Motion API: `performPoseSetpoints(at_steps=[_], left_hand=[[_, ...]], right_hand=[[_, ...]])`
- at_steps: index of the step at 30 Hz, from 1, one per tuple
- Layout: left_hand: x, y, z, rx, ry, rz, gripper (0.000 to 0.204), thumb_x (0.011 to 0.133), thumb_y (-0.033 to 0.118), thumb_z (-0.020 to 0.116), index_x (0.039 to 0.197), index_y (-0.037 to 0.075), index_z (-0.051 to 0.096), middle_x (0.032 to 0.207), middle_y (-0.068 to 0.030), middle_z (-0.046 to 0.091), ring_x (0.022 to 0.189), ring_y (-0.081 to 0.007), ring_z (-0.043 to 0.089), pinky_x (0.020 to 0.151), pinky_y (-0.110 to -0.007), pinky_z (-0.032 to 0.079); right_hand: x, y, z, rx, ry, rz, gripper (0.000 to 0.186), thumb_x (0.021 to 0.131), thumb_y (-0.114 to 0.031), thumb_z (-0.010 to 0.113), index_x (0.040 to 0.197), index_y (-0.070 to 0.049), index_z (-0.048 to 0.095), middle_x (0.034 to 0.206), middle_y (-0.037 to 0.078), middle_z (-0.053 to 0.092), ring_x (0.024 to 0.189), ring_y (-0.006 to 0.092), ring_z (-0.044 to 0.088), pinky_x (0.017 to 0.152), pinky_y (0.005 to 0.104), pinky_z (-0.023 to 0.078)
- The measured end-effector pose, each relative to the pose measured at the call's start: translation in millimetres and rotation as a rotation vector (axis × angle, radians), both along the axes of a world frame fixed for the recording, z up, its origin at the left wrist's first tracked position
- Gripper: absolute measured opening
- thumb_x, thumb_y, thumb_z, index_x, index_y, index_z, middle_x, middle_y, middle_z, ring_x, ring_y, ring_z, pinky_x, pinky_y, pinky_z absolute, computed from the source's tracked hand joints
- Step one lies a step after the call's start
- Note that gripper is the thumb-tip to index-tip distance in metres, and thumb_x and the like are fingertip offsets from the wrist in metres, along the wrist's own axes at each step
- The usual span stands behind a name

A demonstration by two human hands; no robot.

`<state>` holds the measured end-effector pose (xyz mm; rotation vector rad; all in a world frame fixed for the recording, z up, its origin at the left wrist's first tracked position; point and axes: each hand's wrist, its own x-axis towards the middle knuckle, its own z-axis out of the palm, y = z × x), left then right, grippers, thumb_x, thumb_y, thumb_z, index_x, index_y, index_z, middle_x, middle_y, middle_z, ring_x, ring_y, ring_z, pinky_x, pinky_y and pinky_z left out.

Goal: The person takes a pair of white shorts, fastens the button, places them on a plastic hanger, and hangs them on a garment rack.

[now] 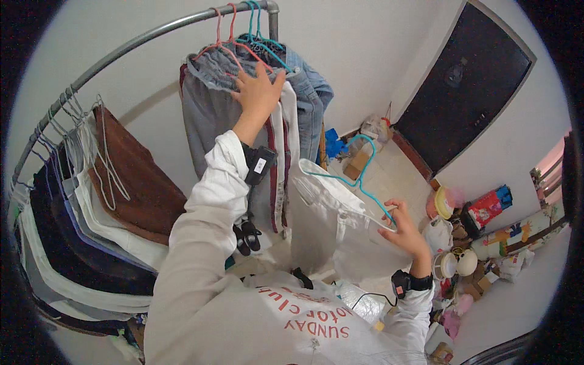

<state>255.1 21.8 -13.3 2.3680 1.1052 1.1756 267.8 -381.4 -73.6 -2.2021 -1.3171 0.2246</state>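
My left hand (258, 91) is raised to the clothes rack with its fingers spread. It lies against the waistband of grey trousers (210, 91), which hang from pink hangers (232, 42). Lower and to the right, my right hand (406, 231) grips one end of a teal hanger (359, 182) with its fingers closed. White trousers (334, 225) hang by their waistband from that hanger, in front of my body. Behind my left hand, blue jeans (307, 97) and other trousers with dark red stripes hang close together, teal hangers among them.
A curved metal rail (140, 42) carries more clothes at the left, including a brown garment (137, 173). Black shoes (247, 237) lie beneath the rack. A dark door (462, 91) stands at the far right. Bags, a cardboard box (357, 163) and assorted household items crowd the right-hand wall.
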Motion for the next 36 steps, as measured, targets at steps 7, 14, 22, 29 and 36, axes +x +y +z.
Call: performPoseSetpoints(at_steps=[7,14,22,29,36], left_hand=[[6.4,2.2,10.5,-0.049,0.03,0.096,0.066,0.061,0.041,0.061,0.107,0.0,0.039,0.114,-0.0287,0.031,0.106,-0.0394,0.036,0.084,-0.047,0.032],[-33.7,25.1,6.6,-0.082,0.018,0.121,0.036,0.061,0.022,0.056,0.091,0.004,0.051,0.099,-0.0185,0.043,0.092,-0.0337,0.046,0.076,-0.042,0.039],[-74.4,56.1,-6.4,-0.104,-0.059,0.063,0.021,0.061,0.008,0.048,0.081,0.002,0.052,0.091,-0.0184,0.047,0.086,-0.0363,0.047,0.072,-0.044,0.038],[-149.0,74.2,-12.8,-0.019,-0.199,0.13,0.014,0.058,0.006,0.049,0.07,-0.001,0.052,0.076,-0.0213,0.05,0.08,-0.0358,0.048,0.069,-0.041,0.037],[-211.6,64.2,8.8,-0.002,-0.009,0.122,0.011,0.061,0.008,0.049,0.067,-0.002,0.05,0.077,-0.0227,0.049,0.079,-0.0381,0.047,0.07,-0.044,0.038]], right_hand=[[35.1,-7.3,-13.6,-0.001,-0.048,0.069,0.025,0.063,-0.012,0.064,0.073,-0.003,0.042,0.105,0.015,0.039,0.093,0.0292,0.044,0.074,0.0324,0.038],[56.6,12.6,-7.0,0.092,0.076,0.186,0.021,0.064,-0.007,0.062,0.072,-0.003,0.043,0.102,0.013,0.04,0.095,0.0267,0.042,0.078,0.0305,0.037],[57.6,74.9,-0.4,0.091,0.236,0.342,0.017,0.066,-0.007,0.06,0.071,-0.004,0.044,0.101,0.013,0.04,0.095,0.0249,0.042,0.079,0.0304,0.036],[59.0,118.8,-13.1,0.251,0.16,0.478,0.019,0.067,-0.007,0.059,0.073,-0.004,0.042,0.099,0.011,0.039,0.094,0.0226,0.04,0.08,0.0293,0.034],[42.2,181.9,-3.8,0.265,0.148,0.475,0.019,0.071,-0.011,0.057,0.082,-0.001,0.045,0.098,0.008,0.038,0.09,0.016,0.04,0.076,0.0248,0.034]])
